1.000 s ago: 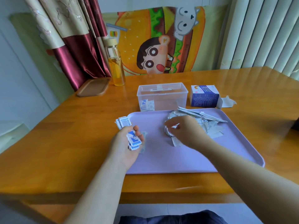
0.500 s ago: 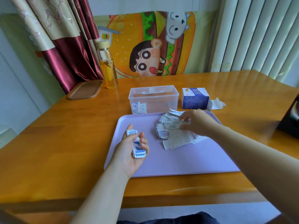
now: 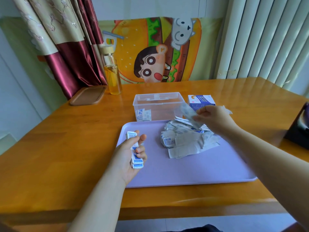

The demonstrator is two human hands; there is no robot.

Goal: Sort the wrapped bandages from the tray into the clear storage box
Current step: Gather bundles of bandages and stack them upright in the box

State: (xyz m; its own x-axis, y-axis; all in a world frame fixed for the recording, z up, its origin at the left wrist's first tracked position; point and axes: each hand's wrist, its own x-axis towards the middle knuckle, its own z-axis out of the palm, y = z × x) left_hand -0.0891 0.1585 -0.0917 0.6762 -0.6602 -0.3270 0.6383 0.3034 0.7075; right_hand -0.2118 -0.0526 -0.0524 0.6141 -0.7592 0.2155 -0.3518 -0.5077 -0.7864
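The left hand (image 3: 129, 158) curls around a thin stack of blue-and-white paper-wrapped bandages (image 3: 134, 148) over the smooth lilac plastic tray (image 3: 184, 171). Behind it stands the rectangular clear plastic box (image 3: 157, 104). A crinkled bandage pile (image 3: 184, 139) lies on the tray. The right hand (image 3: 212, 118) pinches one long, blurred wrapped strip (image 3: 189, 114).

A glossy, honey-coloured wooden tabletop (image 3: 75, 148) carried a flat lilac plastic tray (image 3: 192, 168) near its front edge. Just behind the tray stood a clear rectangular plastic storage box (image 3: 156, 95), with a blue-and-white cardboard carton (image 3: 199, 102) just beside it on the right. Toward the far left corner, a tall glass bottle of amber liquid with a pale wooden cap (image 3: 112, 76) stood upright next to a shallow brown wooden dish with rounded corners (image 3: 87, 97). A dark, boxy object (image 3: 299, 129), partly out of frame, sat at the right edge.
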